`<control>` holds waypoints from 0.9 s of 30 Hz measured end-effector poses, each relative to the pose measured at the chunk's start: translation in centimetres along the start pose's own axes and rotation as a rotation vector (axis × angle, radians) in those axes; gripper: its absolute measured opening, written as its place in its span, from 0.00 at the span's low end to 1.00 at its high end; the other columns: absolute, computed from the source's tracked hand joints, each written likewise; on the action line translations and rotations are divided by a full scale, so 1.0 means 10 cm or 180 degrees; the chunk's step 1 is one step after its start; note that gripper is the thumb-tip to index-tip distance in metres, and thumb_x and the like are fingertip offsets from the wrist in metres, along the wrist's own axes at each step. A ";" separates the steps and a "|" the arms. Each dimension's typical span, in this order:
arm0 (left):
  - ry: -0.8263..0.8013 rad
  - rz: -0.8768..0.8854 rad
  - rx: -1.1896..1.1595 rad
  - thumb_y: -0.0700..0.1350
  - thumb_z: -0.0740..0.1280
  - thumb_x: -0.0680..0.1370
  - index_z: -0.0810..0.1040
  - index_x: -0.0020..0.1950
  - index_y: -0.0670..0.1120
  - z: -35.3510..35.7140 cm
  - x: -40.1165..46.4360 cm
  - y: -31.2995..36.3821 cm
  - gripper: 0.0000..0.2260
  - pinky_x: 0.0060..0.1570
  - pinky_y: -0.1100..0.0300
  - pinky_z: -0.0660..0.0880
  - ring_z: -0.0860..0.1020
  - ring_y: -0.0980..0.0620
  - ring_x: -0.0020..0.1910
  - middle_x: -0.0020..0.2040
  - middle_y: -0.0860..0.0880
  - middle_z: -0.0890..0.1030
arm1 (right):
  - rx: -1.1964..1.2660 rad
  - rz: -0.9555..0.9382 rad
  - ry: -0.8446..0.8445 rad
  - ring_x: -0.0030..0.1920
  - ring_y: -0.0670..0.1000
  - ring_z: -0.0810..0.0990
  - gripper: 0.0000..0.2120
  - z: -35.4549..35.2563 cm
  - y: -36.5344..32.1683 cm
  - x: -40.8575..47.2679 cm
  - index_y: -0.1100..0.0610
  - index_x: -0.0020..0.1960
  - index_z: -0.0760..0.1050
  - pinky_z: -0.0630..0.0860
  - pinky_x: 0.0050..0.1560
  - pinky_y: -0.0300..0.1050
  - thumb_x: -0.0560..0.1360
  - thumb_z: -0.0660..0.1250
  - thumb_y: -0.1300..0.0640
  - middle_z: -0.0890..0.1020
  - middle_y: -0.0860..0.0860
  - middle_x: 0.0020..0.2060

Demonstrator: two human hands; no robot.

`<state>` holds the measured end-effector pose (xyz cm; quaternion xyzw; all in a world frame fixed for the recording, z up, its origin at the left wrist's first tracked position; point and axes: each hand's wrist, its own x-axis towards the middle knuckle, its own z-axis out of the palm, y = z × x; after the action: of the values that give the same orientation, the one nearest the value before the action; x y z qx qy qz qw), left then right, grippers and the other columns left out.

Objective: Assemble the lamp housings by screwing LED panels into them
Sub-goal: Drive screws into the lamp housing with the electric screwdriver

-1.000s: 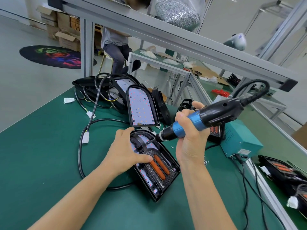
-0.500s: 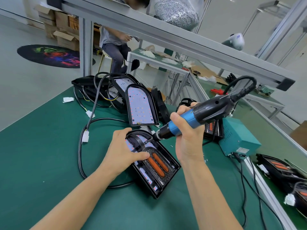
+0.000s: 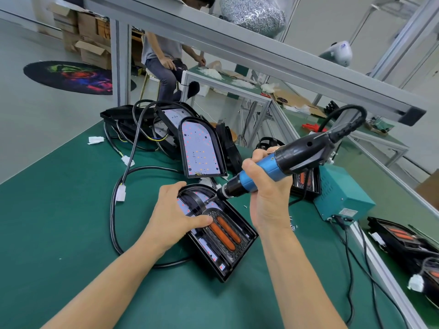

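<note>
A black lamp housing [image 3: 240,254] lies flat on the green bench with a white LED panel and two orange strips inside. My left hand [image 3: 174,216] presses down on its left side, thumb across the panel. My right hand [image 3: 267,186] grips a blue and black electric screwdriver [image 3: 280,166], held at a slant. Its bit touches the LED panel near the housing's rounded far end. A second housing [image 3: 202,148] with its LED panel showing leans upright just behind.
A teal power box [image 3: 342,198] stands right of the screwdriver, cables trailing off it. More black housings [image 3: 403,241] lie at the right edge and in a pile at the back left. A thick black cable [image 3: 116,224] loops left of the housing. A person sits at a far table.
The screwdriver has tilted a little lower and its bit has come down onto the panel at the rounded end. My left hand has stayed on the housing.
</note>
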<state>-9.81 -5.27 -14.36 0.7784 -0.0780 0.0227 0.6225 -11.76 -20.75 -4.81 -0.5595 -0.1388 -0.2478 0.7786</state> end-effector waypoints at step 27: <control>0.0094 -0.0187 -0.0259 0.38 0.79 0.64 0.70 0.68 0.46 0.09 0.10 0.04 0.34 0.58 0.63 0.64 0.70 0.56 0.59 0.61 0.51 0.71 | -0.0451 0.0241 -0.0662 0.35 0.47 0.72 0.19 -0.16 -0.02 0.04 0.45 0.39 0.77 0.74 0.44 0.46 0.66 0.69 0.71 0.76 0.45 0.33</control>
<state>-8.94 -6.30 -14.05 0.7540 -0.0468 0.0126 0.6551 -11.64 -22.36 -5.03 -0.6406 -0.1796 -0.1680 0.7274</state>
